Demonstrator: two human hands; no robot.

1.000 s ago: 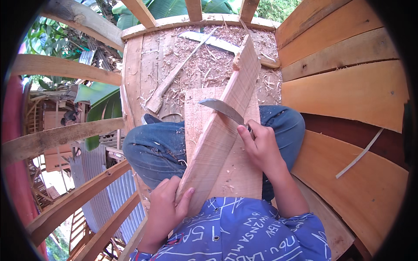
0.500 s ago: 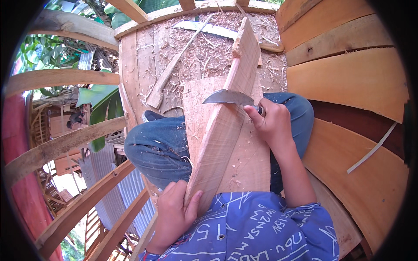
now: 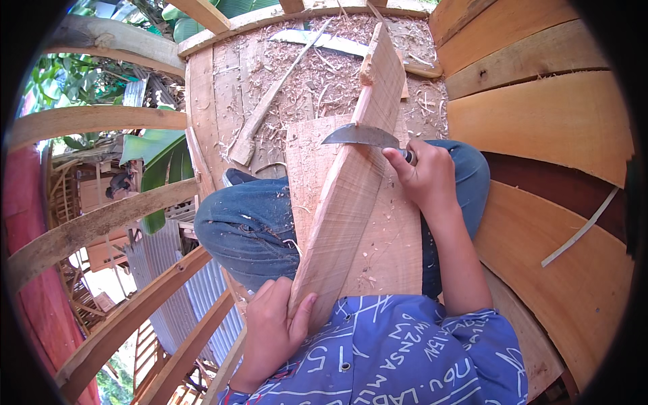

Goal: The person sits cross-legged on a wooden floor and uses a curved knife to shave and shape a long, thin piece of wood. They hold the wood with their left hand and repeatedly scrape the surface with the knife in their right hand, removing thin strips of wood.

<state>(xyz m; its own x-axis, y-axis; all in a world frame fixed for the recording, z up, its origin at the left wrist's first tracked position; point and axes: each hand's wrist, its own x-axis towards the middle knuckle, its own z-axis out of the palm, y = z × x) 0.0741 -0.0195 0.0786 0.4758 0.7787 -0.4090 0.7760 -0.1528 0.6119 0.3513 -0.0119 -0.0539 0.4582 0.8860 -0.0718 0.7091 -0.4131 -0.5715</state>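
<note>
A long wooden board [image 3: 351, 189] stands tilted on edge, slanting from my waist away to the far right. My left hand [image 3: 277, 331] grips its near end, thumb on the right face and fingers round the left edge. In my right hand [image 3: 428, 172] is a knife [image 3: 361, 136] with a curved dark blade, held by its handle. The blade lies across the board's upper edge, its tip pointing left. Beneath them a wide flat plank [image 3: 385, 250] rests across my lap, with a few shavings on it.
Wood shavings [image 3: 277, 71] litter the plank floor ahead. A large machete-like blade [image 3: 324, 43] and a narrow wooden stick [image 3: 273, 101] lie there. Wooden rails [image 3: 101, 209] run along the left, with leaves and corrugated sheets beyond. A slatted plank wall [image 3: 540, 115] closes the right side.
The knife and my right hand have shifted slightly away along the board's edge. My left hand keeps its hold on the near end.
</note>
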